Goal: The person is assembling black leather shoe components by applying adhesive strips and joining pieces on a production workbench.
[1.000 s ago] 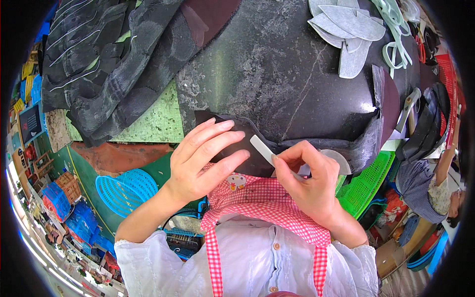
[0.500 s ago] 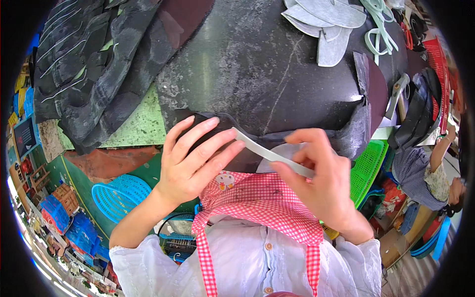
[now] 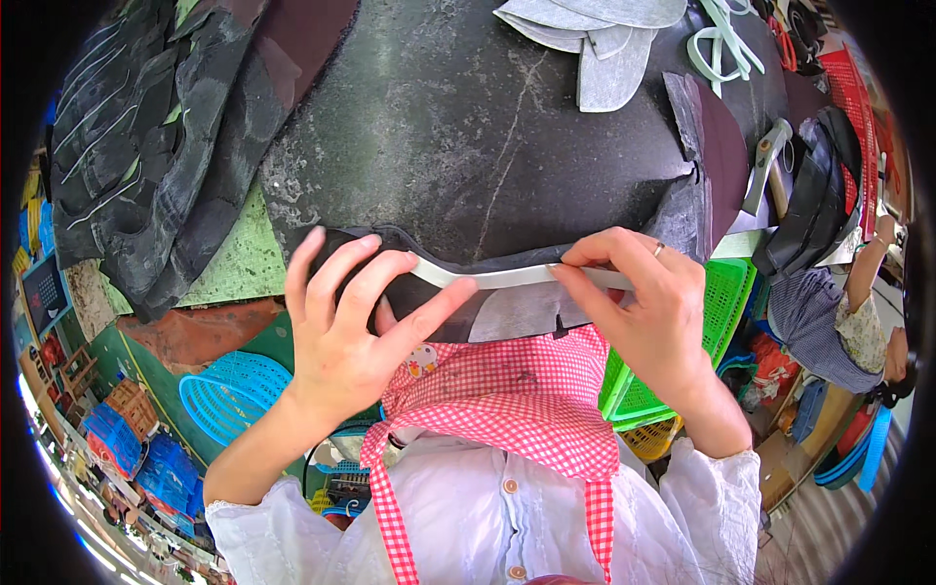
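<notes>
A narrow white strip [image 3: 517, 278] lies along the curved edge of a dark leather-like piece [image 3: 444, 317] at the near side of the black work surface. A pale grey patch [image 3: 512, 312] shows on that piece. My left hand [image 3: 341, 336] has its fingers spread over the left part, with fingertips on the piece and the strip's left end. Between thumb and forefinger, my right hand [image 3: 653, 317] pinches the strip farther right. The strip's far right end is partly hidden behind that hand.
Dark cut pieces [image 3: 146, 166] are heaped at the left. Grey curved pieces [image 3: 614, 68] and pale green bands [image 3: 721, 44] lie at the far right, with a hammer [image 3: 768, 164] nearer. A blue basket [image 3: 229, 395] and a green basket [image 3: 717, 322] stand below. Another person [image 3: 829, 322] is at right.
My right hand has brought the strip down along the dark piece's edge; before, it slanted off toward me. My left hand has shifted slightly left, its thumb now on the strip.
</notes>
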`<state>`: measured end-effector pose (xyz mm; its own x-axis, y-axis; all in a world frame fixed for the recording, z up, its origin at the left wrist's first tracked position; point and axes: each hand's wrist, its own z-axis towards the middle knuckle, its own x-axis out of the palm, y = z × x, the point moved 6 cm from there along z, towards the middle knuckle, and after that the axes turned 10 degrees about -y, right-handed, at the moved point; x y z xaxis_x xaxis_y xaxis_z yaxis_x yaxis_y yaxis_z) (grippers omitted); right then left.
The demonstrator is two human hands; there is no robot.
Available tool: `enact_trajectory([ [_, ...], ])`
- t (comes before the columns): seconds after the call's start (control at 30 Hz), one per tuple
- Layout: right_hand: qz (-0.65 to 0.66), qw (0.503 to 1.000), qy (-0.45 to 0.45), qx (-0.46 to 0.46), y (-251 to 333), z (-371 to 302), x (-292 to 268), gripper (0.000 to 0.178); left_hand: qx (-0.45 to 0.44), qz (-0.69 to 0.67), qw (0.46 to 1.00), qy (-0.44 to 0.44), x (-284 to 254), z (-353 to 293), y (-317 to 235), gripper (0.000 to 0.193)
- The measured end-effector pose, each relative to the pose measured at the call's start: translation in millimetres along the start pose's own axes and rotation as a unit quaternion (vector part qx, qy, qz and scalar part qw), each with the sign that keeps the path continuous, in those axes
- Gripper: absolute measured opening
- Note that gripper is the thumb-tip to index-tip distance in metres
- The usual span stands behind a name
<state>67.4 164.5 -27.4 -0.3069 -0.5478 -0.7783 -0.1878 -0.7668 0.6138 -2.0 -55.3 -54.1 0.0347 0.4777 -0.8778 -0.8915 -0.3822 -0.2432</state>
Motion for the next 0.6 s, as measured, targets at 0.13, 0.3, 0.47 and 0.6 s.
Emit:
enact_trajectory([
  [0.13, -0.012, 0.999, -0.005, -0.038, 0.3, 0.2, 1.4, 0.016, -0.036, -0.065, 0.996, 0.043, -14.8, 33.3, -42.3, 0.051],
  [0.3, -0.084, 0.995, 0.053, 0.019, -10.7, 0.9, -17.4, 0.022, 0.076, -0.095, 0.988, 0.096, 27.0, 19.8, -66.8, 0.048],
  [0.47, 0.053, 0.990, 0.060, 0.114, -31.6, -8.2, -23.4, 0.021, 0.058, -0.127, 0.984, 0.115, 23.7, 25.8, -68.8, 0.048],
  [0.6, 0.031, 0.986, 0.094, 0.138, -36.8, -2.2, -21.4, 0.022, 0.014, -0.154, 0.981, 0.113, 14.3, 43.2, -78.4, 0.053],
])
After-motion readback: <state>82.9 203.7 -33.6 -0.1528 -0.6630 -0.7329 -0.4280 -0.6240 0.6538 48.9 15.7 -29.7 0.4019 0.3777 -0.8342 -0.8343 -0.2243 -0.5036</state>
